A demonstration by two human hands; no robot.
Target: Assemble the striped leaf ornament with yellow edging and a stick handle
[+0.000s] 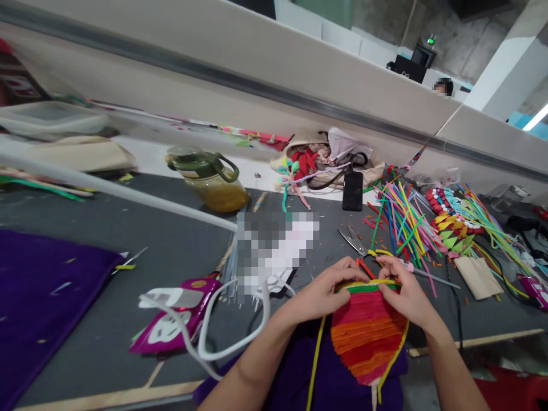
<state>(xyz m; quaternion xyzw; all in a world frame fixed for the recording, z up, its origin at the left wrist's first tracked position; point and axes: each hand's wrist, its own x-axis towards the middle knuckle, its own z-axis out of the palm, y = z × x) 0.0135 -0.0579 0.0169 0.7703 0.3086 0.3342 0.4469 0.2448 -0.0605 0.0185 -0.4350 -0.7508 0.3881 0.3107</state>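
A leaf-shaped craft piece (368, 331) hangs from my two hands above my lap. It is banded in pink, orange and red, with a green strip at its top and a pale stick at its lower tip. My left hand (329, 288) pinches the upper left corner. At the upper right corner, the thumb and fingers of my right hand (402, 288) are closed on the same edge. A yellow strip (315, 365) runs along the top edge, its ends dangling down both sides. Just beyond my hands lie scissors (355, 244), their handles partly hidden.
Colourful thin sticks (406, 220) are heaped at the right, by a folded brown paper (478, 277). A phone (353, 191), a stuffed cloth bag (377, 162) and a jug (209, 177) stand behind. Purple packet (180, 314), white cable (205, 342) and purple cloth (43, 308) lie left.
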